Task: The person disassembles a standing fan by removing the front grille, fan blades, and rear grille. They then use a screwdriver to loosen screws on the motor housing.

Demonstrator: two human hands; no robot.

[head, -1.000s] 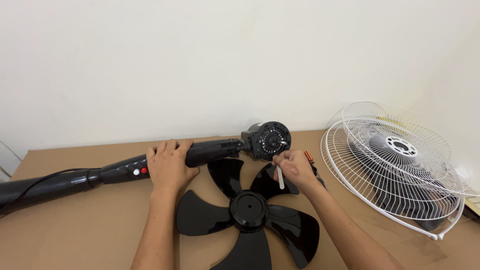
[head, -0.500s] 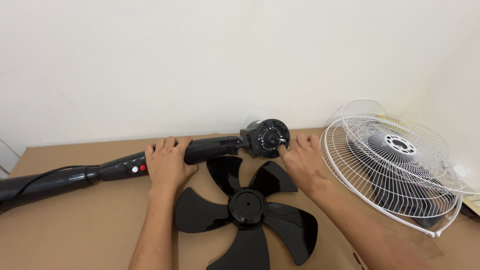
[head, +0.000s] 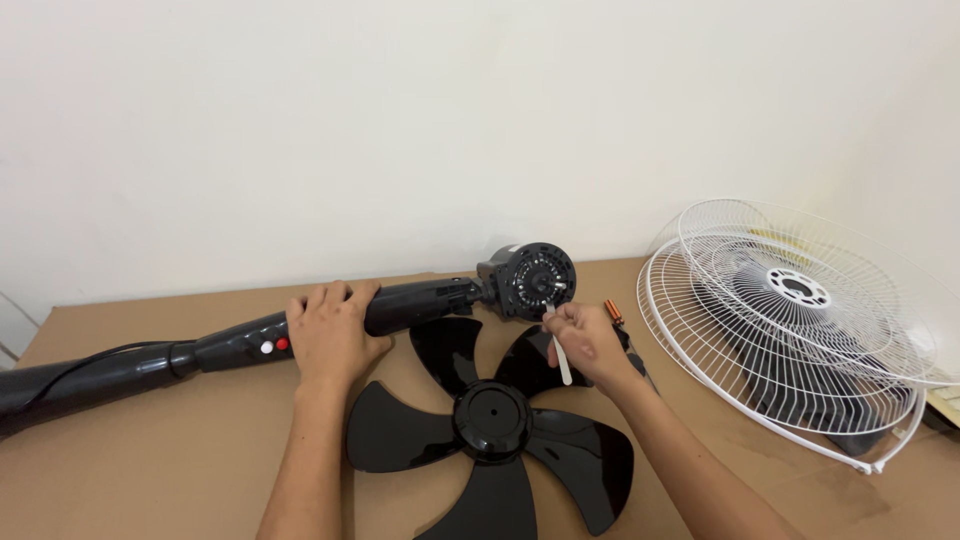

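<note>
Left hand clamped the fan stem steady; right hand pinched a white strip (held fine-tipped) at the motor head.

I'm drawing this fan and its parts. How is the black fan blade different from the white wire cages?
The black fan blade is solid plastic with wide paddles; the white wire cages are thin see-through wire. The blade lies flat on the brown tabletop by itself; the cages are stacked and tilted. The blade looks smaller across than the cages. Both are round, with a hub in the middle.
</note>
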